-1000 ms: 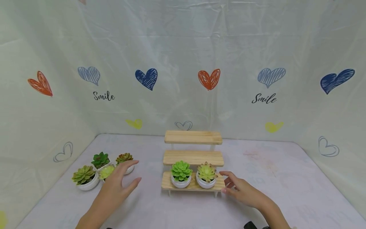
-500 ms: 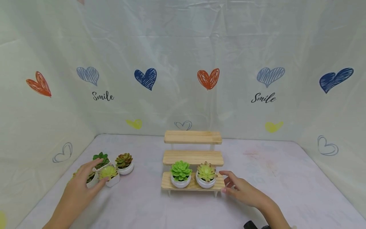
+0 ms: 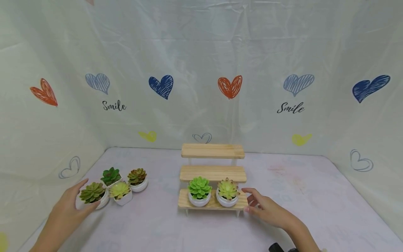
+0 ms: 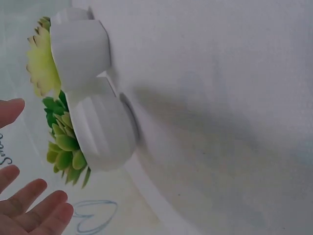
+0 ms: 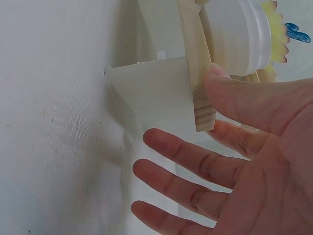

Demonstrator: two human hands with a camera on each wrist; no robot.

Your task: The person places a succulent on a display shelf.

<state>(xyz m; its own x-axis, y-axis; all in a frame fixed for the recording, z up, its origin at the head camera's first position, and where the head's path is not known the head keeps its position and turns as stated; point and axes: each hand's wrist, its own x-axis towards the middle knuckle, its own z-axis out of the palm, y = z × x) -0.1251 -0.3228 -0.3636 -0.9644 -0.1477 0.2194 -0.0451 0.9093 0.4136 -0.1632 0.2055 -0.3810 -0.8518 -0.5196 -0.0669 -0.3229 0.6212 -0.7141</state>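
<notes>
My left hand [image 3: 65, 206] reaches around a succulent [image 3: 93, 193] in a round white ribbed pot [image 4: 107, 132] at the far left. Its thumb and fingers are spread, and in the left wrist view they are apart from the pot. My right hand [image 3: 267, 210] holds the right end of the bottom board [image 3: 213, 206] of a three-step wooden plant stand [image 3: 213, 174] between thumb and index finger. Its other fingers [image 5: 181, 186] extend loosely. A bright green succulent [image 3: 199, 191] and a yellow-green, red-tipped succulent [image 3: 228, 192] stand in white pots on that board.
Close beside the left hand's plant stand a dark green succulent [image 3: 111, 176], a pale green succulent [image 3: 120, 191] and a reddish-brown succulent [image 3: 137, 178], all in white pots. A white backdrop [image 3: 189, 45] with hearts rises behind the white table [image 3: 151, 227].
My left hand has moved left, from beside the reddish-brown succulent, past the pale green one, to the leftmost succulent. My right hand and the stand have stayed in place.
</notes>
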